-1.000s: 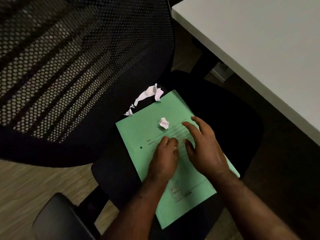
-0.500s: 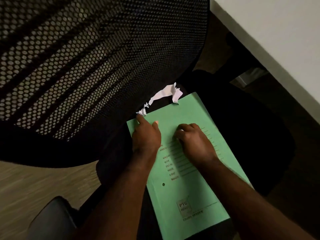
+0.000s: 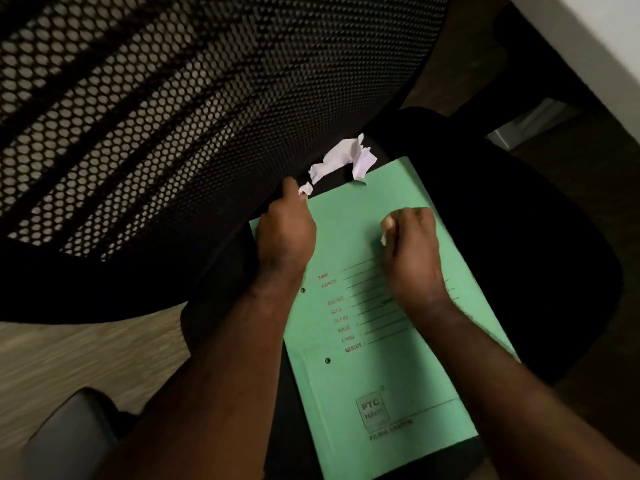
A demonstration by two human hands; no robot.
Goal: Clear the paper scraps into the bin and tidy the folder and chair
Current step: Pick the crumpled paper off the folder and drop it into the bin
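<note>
A green folder (image 3: 374, 358) lies flat on the black seat (image 3: 512, 244) of an office chair. At its far corner a long crumpled white paper scrap (image 3: 341, 161) rests against the seat's back edge. My left hand (image 3: 285, 230) is at the folder's far left corner, its fingertips pinching the lower end of that scrap. My right hand (image 3: 412, 247) is closed over the folder's upper part, with a bit of a small white scrap (image 3: 383, 239) showing in its fingers.
The chair's black mesh backrest (image 3: 166, 109) fills the upper left. A white desk edge (image 3: 602, 39) runs along the top right, close to the seat. Wood-look floor (image 3: 69, 358) and a dark armrest (image 3: 69, 441) are at the lower left.
The small scrap that lay on the folder is now inside my closed right hand. My left hand moved up to the far corner and took hold of the long scrap's end.
</note>
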